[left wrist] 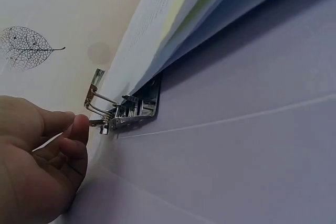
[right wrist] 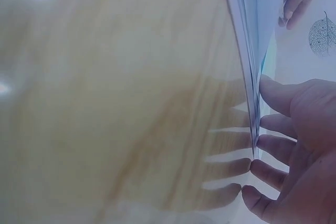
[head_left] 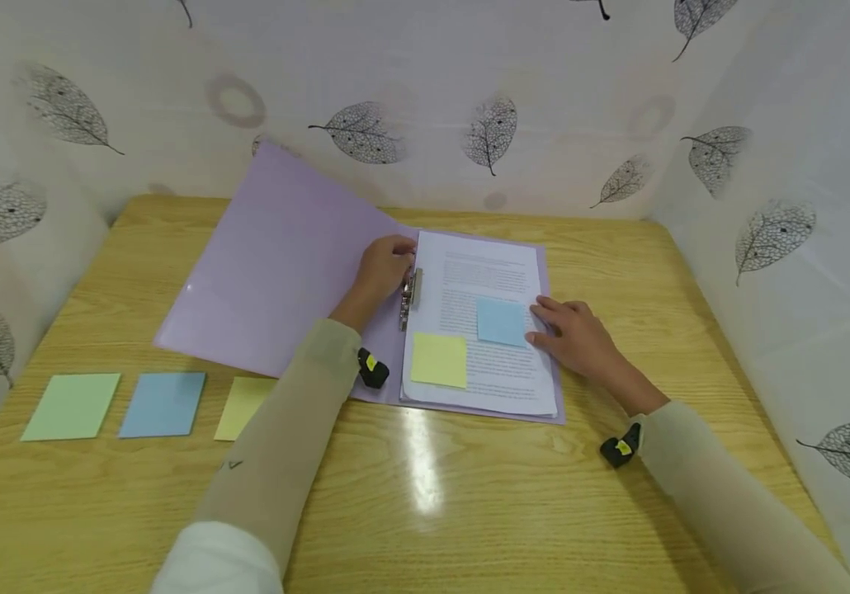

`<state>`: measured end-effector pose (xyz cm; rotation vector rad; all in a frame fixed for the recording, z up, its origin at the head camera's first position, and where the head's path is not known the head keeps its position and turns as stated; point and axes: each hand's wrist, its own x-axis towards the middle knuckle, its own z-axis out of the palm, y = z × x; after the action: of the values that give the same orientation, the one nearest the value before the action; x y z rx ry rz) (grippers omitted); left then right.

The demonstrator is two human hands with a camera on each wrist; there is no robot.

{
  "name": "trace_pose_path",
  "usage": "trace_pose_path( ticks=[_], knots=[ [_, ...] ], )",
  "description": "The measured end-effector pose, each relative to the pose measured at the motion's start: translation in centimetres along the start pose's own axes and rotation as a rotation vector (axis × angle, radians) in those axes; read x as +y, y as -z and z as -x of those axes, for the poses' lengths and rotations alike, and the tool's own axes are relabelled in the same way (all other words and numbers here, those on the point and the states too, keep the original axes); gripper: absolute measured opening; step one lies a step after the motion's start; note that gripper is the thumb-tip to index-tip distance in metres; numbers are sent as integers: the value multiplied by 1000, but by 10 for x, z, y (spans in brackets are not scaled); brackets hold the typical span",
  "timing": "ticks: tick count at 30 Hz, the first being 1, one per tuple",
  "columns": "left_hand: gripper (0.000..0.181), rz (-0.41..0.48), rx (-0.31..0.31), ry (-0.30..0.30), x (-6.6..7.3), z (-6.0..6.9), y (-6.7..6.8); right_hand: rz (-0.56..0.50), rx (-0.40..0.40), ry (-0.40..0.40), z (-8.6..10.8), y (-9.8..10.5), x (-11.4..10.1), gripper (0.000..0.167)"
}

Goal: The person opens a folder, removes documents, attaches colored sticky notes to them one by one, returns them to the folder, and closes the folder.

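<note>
A purple folder lies on the table with its cover turned to the left. Its metal lever clip sits by the spine, along the left edge of a stack of printed papers. Thumb and fingertip of my left hand pinch the end of the clip's lever. On the top sheet are a yellow sticky note and a blue sticky note. My right hand, its fingers spread and fairly straight, touches the right edge of the papers.
To the left on the wooden table lie a green sticky pad, a blue sticky pad and a yellow sticky pad, partly behind my left sleeve. Leaf-patterned cloth surrounds the back and sides.
</note>
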<state>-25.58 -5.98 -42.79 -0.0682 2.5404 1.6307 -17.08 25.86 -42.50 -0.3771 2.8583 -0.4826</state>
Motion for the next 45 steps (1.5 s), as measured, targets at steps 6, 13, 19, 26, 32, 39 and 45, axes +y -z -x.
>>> trace_pose_path(
  ticks=[6,13,19,26,32,39,45],
  knots=[
    [28,49,65,-62,0,14,6,13,1,3,0,2,-3,62],
    [23,60,62,-95,4,44,13,7,3,13,0,2,-1,62],
    [26,29,33,-76,4,65,11,8,-11,-4,-1,2,2,62],
    [26,-5,21,-81,-1,79,9,-4,-15,1,1,2,1,62],
    [29,54,6,-70,-2,86,11,-13,-18,-7,4,4,-1,61],
    [29,213,-35,-13,-15,81,14,-16,-24,-5,2,3,-2,61],
    [28,223,-80,61,-16,82,17,-13,-24,-1,1,2,-3,62]
  ],
)
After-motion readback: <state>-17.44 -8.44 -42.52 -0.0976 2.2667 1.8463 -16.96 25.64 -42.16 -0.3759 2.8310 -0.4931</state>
